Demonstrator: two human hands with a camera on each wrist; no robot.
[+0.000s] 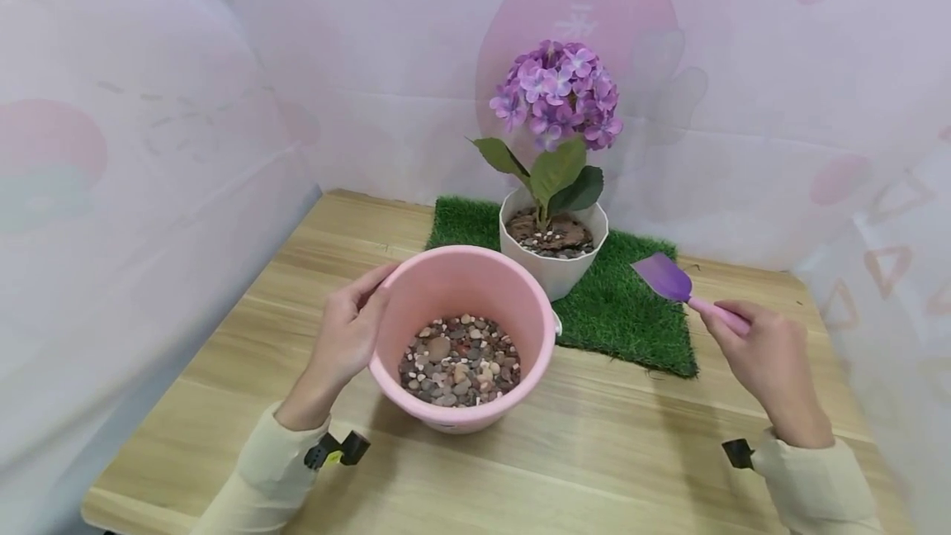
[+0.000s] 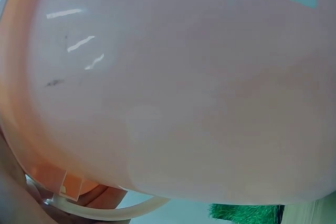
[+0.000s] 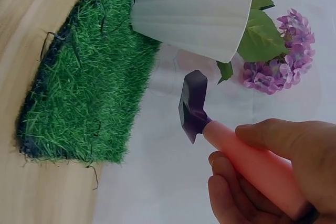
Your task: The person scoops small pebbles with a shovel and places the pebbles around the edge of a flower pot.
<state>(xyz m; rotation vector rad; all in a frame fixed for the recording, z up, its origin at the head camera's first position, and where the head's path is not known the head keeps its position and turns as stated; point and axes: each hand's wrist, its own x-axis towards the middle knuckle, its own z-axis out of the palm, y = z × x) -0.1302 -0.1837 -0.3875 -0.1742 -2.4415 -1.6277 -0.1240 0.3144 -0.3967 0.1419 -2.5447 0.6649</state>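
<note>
Purple-bladed trowel (image 1: 666, 281) sits in the right hand (image 1: 768, 362), whose fingers and thumb are wrapped around its pink grip. Its long axis runs from that hand leftward and away from the person, so the blade points toward the white flowerpot (image 1: 557, 275) instead of the bucket. The right wrist view shows a gap between the blade and the pot.

From the blade, the pink bucket (image 1: 461, 279) lies well to the left and nearer the person, its mouth facing up. Mixed pebbles (image 1: 461, 362) cover its bottom, below the rim, so they lie left of the trowel and lower than the bucket's edge. The left hand (image 1: 345, 341) is much the nearer to them; it grips the bucket at the left rim. Whether the bucket rests flat on the wooden table (image 1: 579, 452) I cannot tell.

Behind the bucket and to its right, the flowerpot stands on an artificial turf mat (image 1: 631, 329), holding an upright purple hydrangea (image 1: 557, 93). Printed cloth (image 1: 416, 147) hangs behind the table.
</note>
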